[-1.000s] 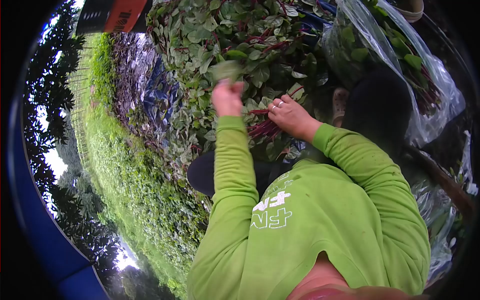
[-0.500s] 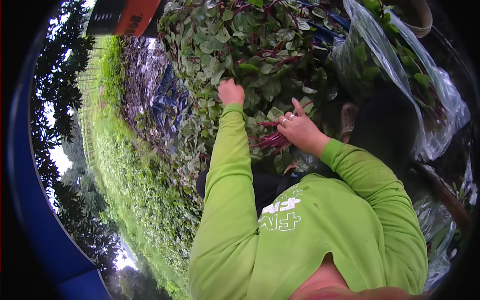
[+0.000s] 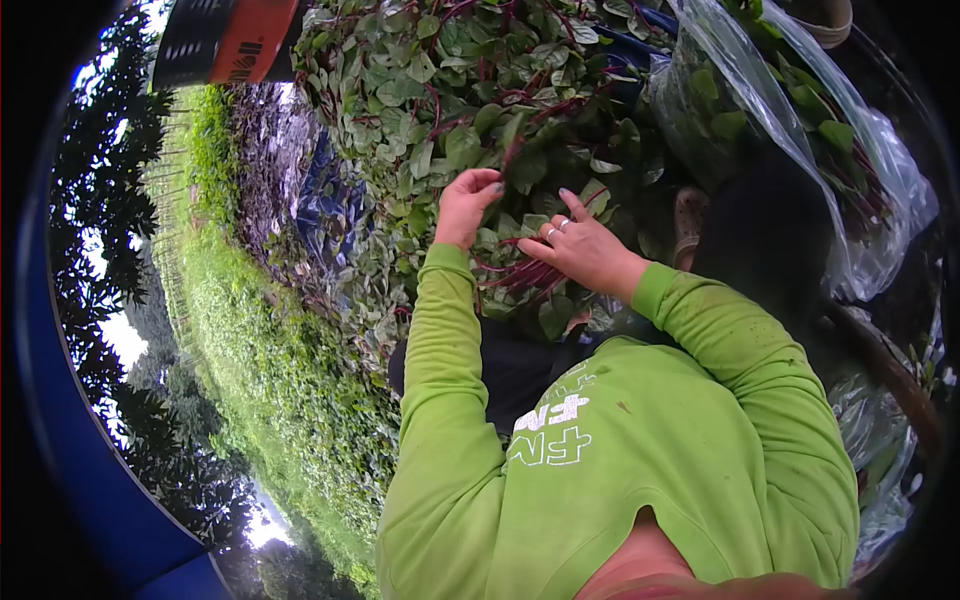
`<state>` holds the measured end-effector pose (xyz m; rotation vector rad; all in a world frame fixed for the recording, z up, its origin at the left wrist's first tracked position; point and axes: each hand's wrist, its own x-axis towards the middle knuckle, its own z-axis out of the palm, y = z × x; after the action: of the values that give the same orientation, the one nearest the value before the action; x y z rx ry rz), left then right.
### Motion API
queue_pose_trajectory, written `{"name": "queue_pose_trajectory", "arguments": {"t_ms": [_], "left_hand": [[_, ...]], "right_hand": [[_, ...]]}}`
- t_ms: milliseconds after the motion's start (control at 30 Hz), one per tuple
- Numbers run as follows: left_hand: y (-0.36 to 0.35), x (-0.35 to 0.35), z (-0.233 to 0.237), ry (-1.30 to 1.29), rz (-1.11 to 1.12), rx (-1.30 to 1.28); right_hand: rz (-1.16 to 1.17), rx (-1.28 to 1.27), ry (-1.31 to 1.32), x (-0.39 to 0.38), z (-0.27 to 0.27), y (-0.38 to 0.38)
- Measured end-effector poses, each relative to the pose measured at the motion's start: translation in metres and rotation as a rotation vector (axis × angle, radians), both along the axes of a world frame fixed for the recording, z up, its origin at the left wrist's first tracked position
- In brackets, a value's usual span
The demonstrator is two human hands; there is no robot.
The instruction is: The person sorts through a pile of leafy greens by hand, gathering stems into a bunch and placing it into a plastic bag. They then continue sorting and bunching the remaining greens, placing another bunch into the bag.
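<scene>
Red stem bundle (image 3: 535, 275) lay under the right hand (image 3: 594, 254), just off the view's centre toward 2 o'clock; that hand's fingers grasped it, one of them raised clear. The left hand (image 3: 463, 212), at 12 o'clock from the centre, had its fingers pinched on a leafy sprig (image 3: 512, 153) that pointed just past 12 o'clock. Beyond both hands, at 12 o'clock, spread the leafy pile (image 3: 400, 90). A clear plastic bag (image 3: 905, 195) holding cut greens (image 3: 835, 132) was at 2 o'clock.
</scene>
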<state>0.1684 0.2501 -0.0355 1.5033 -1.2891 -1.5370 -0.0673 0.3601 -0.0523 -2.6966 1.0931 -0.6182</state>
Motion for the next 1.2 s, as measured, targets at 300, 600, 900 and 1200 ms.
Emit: {"name": "queue_pose_trajectory", "arguments": {"t_ms": [300, 600, 900, 1200], "left_hand": [[0.041, -0.012, -0.015, 0.163, -0.113, 0.608], [-0.089, 0.024, -0.012, -1.014, 0.067, -0.894], [-0.128, 0.035, -0.027, -1.212, -0.106, -0.721], [-0.107, 0.044, -0.021, -1.04, -0.228, -0.706]], "right_hand": [[-0.168, 0.079, 0.028, -0.001, -0.005, 0.001], [-0.125, 0.131, 0.131, 0.002, -0.002, -0.002], [-0.108, 0.06, 0.089, -0.003, 0.005, -0.002], [-0.096, 0.063, 0.054, -0.003, 0.003, 0.002]]}}
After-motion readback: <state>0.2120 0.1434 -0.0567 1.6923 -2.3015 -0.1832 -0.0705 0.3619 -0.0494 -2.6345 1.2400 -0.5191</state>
